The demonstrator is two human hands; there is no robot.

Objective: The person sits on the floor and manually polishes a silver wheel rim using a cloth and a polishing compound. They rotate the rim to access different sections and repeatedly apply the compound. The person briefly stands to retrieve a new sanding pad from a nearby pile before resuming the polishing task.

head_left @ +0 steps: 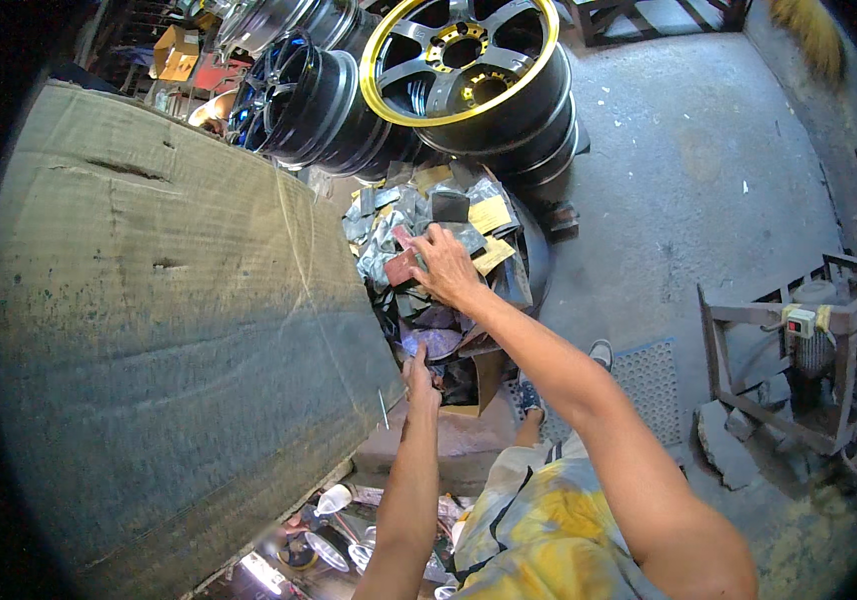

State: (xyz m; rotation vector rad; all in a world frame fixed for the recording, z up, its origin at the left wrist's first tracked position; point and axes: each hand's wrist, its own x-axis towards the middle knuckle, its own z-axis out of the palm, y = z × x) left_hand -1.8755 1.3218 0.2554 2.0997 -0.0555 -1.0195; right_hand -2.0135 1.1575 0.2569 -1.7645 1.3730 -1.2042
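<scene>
A heaped pile of used sandpaper pieces [490, 215], in grey, black, yellow and red, lies ahead of me. My right hand [446, 264] reaches over it, its thumb and fingertips at the edge of a dull red sandpaper piece [403, 267]. Nearer to me, my left hand [422, 379] is beside the pile's near edge, fingers curled and one finger pointing forward. What it holds, if anything, is hidden. Just beyond that finger lies a round purplish disc [437, 343]. An opened cardboard box [489, 382] with dark contents is right of the left hand.
A large worn cardboard panel [179, 290] fills the left side. Stacked wheel rims, one with a yellow lip [377, 85], stand beyond the pile. On the right is a metal frame with a motor [814, 335]. A perforated mat [639, 390] lies near my feet.
</scene>
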